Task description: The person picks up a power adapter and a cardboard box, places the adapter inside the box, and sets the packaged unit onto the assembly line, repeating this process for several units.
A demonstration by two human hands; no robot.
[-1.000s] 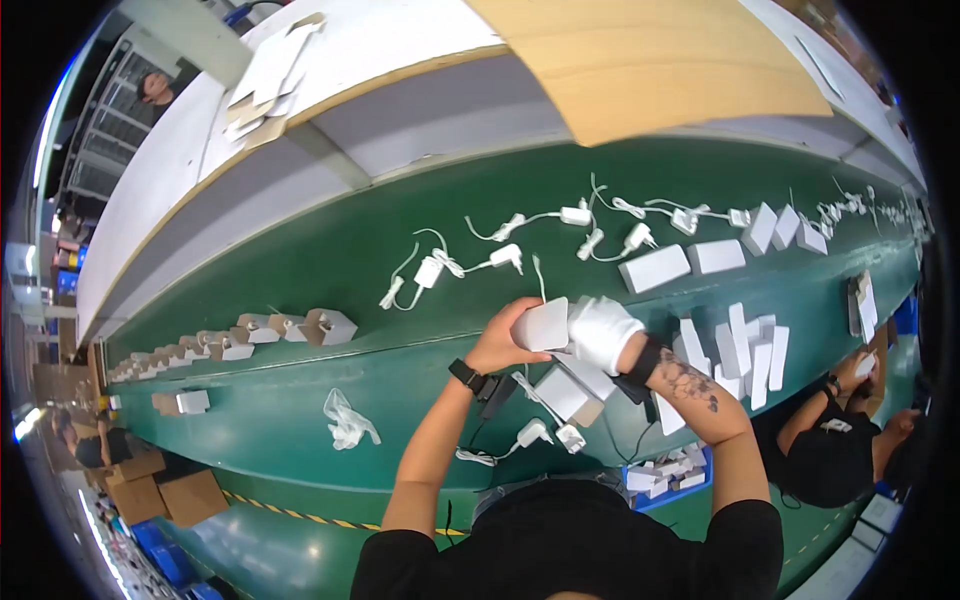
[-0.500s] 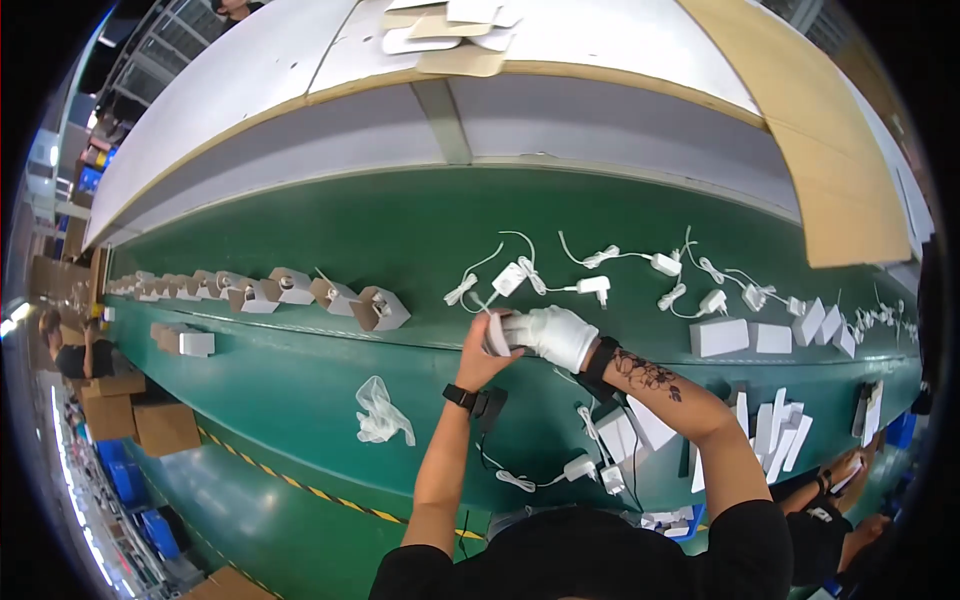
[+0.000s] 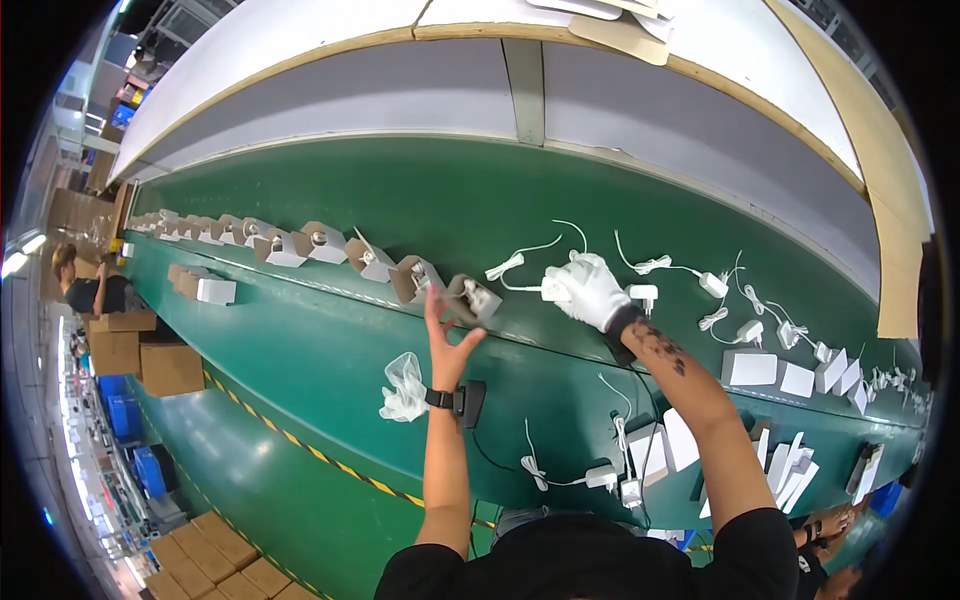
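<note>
My left hand (image 3: 450, 347), bare with a black wristband, is open, thumb and fingers apart. It is just beside an open white carton (image 3: 474, 302) with a brown inside, the nearest of a row, with a white item in it. My right hand (image 3: 587, 289), in a white glove, closes from above on a white power adapter (image 3: 552, 287). The adapter's thin cable is bundled (image 3: 505, 267) to the left, and the fingertips are partly hidden. Another white plug adapter (image 3: 645, 294) lies right beside the glove.
Open cartons (image 3: 322, 242) run along the green belt to the far left. More adapters (image 3: 713, 284) and white boxes (image 3: 748, 367) lie to the right. A clear plastic bag (image 3: 404, 388) lies near my left wrist. A shelf (image 3: 590, 90) overhangs the far side. Co-workers sit at both ends.
The carton that both hands held now stands at the near end of the row. My left hand has let go of it; my right hand has moved right onto an adapter. The view has shifted.
</note>
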